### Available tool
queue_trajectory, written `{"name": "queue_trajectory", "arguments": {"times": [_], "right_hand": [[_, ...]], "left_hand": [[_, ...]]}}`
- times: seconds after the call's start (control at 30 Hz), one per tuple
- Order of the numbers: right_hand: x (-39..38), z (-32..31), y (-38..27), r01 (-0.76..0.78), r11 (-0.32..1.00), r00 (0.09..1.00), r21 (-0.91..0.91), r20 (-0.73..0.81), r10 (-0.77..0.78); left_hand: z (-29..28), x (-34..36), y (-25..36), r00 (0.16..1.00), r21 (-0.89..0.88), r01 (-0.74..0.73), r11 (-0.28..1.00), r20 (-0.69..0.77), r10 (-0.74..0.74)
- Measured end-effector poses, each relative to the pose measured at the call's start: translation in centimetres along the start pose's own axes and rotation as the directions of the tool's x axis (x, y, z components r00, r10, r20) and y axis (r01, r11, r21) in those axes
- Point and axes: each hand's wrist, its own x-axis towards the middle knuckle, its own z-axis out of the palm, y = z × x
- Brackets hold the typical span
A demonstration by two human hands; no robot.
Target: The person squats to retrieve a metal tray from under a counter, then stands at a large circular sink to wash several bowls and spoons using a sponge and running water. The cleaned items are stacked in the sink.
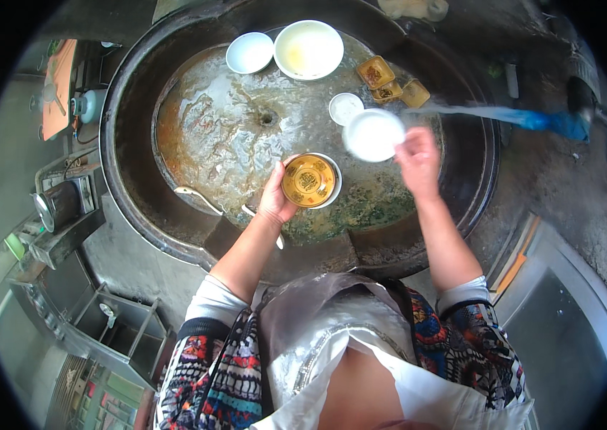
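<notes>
Standing over a big round stone basin [131, 179], the person works with both hands above its wet, shallow floor. At about five o'clock from the drain hole [268, 117], the left hand [275, 195] grips a yellow bowl [308, 180] by its rim, thumb along the near edge, with the patterned underside turned up toward the camera; a white inner rim shows along its right side. The right hand [418, 163] is closed on a small white bowl [374, 135], holding it tilted at about three o'clock from the drain, just under a stream of water [461, 111] that shoots in from a blue hose [558, 123] at the right edge of the basin.

A small white dish [345, 108] lies just beside the white bowl, at its ten o'clock, close enough that I cannot tell whether they touch. Three little square yellow dishes [388, 82] sit clustered at one o'clock in the basin, with dark scraps in them. At twelve o'clock rest a large white bowl [309, 49] holding pale liquid and, touching its left side, a smaller white bowl [249, 52]. A white spoon [198, 198] lies at the basin's seven o'clock, and a second spoon [249, 211] pokes out beside the left wrist. A metal pot [56, 206] stands well apart on the far left.
</notes>
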Motion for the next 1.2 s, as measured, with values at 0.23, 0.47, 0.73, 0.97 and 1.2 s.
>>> {"name": "queue_trajectory", "arguments": {"times": [0.23,0.47,0.73,0.97,1.2], "right_hand": [[2.1,3.9,5.2,-0.392,0.919,0.911,0.052,0.165,0.379],[10.4,5.7,19.6,-0.454,0.795,0.891,-0.403,-0.234,0.39],[7.7,1.7,12.5,-0.398,0.917,0.886,0.017,-0.254,0.389],[10.7,-5.8,8.9,-0.424,0.764,0.754,0.487,-0.277,0.596],[10.1,-6.6,8.2,-0.006,0.867,0.862,-0.498,-0.442,-0.248]], "left_hand": [[0.5,0.8,0.1,1.0,0.074,-0.028,0.997,-0.009,0.029],[0.8,-0.4,2.0,0.994,0.075,-0.013,0.997,0.109,0.005],[0.9,-1.8,2.9,1.0,0.113,-0.004,0.994,0.018,0.002],[0.9,-2.8,1.8,1.0,0.142,-0.007,0.99,0.005,0.007],[0.6,-3.5,1.5,0.999,0.14,0.032,0.99,0.02,-0.035]]}}
